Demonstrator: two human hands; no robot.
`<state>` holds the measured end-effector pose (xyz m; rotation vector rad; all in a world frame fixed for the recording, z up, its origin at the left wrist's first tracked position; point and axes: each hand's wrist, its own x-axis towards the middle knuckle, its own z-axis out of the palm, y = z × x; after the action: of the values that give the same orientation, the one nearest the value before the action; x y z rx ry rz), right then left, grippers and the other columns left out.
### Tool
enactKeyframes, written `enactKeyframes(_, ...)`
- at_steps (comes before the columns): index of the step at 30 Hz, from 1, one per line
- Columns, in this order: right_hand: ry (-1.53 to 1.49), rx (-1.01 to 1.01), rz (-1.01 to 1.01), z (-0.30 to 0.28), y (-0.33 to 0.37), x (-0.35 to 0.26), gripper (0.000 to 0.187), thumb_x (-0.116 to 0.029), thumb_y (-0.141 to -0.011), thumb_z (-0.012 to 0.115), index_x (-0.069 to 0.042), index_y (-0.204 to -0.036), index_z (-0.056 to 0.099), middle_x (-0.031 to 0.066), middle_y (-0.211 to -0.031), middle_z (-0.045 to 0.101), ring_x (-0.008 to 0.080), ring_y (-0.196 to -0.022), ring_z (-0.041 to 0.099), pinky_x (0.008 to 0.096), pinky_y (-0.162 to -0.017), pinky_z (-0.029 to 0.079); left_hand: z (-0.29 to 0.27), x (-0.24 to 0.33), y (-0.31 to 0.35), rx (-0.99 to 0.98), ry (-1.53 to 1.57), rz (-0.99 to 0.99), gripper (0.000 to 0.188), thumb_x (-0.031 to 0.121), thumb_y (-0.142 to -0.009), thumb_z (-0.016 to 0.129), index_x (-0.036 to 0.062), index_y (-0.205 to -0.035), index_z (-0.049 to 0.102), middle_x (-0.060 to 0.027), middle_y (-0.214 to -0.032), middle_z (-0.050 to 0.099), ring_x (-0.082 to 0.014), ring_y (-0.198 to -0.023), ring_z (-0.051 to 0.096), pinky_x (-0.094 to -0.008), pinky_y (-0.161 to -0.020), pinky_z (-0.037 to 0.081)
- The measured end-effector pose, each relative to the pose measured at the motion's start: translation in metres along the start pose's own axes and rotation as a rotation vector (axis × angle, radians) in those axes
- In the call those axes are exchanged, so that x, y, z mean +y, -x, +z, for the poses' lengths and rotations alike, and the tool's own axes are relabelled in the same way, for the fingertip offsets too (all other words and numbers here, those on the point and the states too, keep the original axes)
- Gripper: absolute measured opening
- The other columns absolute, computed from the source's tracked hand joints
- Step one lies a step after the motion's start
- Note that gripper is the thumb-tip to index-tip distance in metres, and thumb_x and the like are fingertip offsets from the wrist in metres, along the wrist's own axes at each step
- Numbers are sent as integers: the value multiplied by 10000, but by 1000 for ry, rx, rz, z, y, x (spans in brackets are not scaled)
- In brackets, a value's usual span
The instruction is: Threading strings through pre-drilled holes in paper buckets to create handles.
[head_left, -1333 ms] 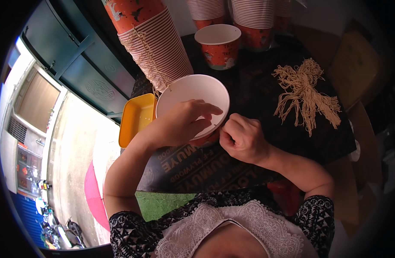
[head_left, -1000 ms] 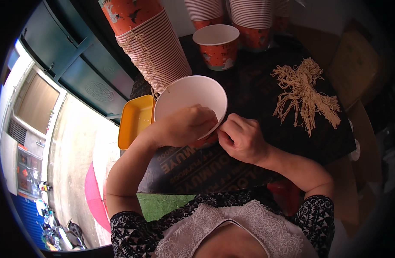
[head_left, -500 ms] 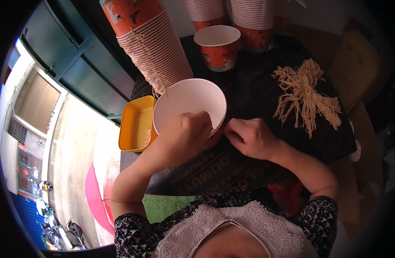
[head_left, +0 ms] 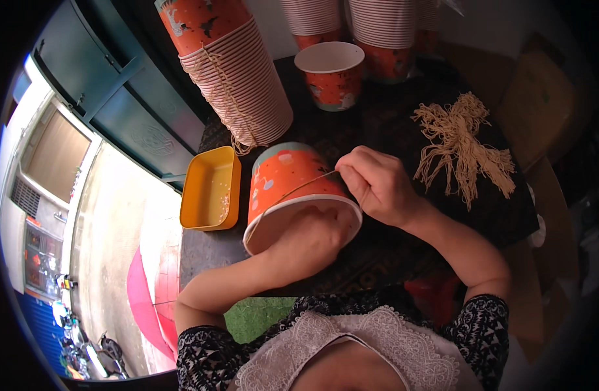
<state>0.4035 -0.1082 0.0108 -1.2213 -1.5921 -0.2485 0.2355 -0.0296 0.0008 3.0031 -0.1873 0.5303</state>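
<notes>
An orange printed paper bucket (head_left: 289,171) with a white rim is tilted on its side in front of me, its mouth facing me. My left hand (head_left: 312,240) reaches into the mouth and grips the bucket near the right side of the rim. The inner wall partly hides its fingertips. A thin tan string (head_left: 306,185) runs slantwise across the outside of the bucket, from the lower left of the rim to my right hand (head_left: 374,182). That hand is closed in a pinch on the string, just right of the bucket.
A yellow tray (head_left: 190,195) holding small pale bits stands left of the bucket. Behind it leans a tall stack of paper buckets (head_left: 237,85) with strings draped over it. Another bucket (head_left: 332,81) stands farther back, near more stacks. A string bundle (head_left: 465,146) lies on the dark tabletop (head_left: 390,124).
The bucket has tipped from nearly upright onto its side, mouth toward me. My left hand has moved down with it. My right hand has risen slightly, drawing the string across the outside.
</notes>
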Motion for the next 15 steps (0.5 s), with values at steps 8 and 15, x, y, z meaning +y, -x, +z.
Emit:
enactKeyframes(8, 112, 31, 76, 21, 15, 40, 170, 67, -806, 597, 10, -966, 589, 164, -884, 607, 353, -791, 622, 382, -665, 525, 51, -47, 0, -34, -194, -201, 162, 77, -734, 589, 13, -877, 547, -189, -842, 597, -343, -751, 610, -425, -675, 510)
enactKeyframes(15, 17, 64, -65, 11, 19, 28, 266, 154, -754, 506, 19, -964, 597, 143, -964, 584, 306, -873, 616, 363, -758, 526, 78, -86, -16, -38, -271, -355, 207, 107, -737, 597, 25, -926, 593, -171, -917, 583, -327, -865, 585, -427, -749, 496)
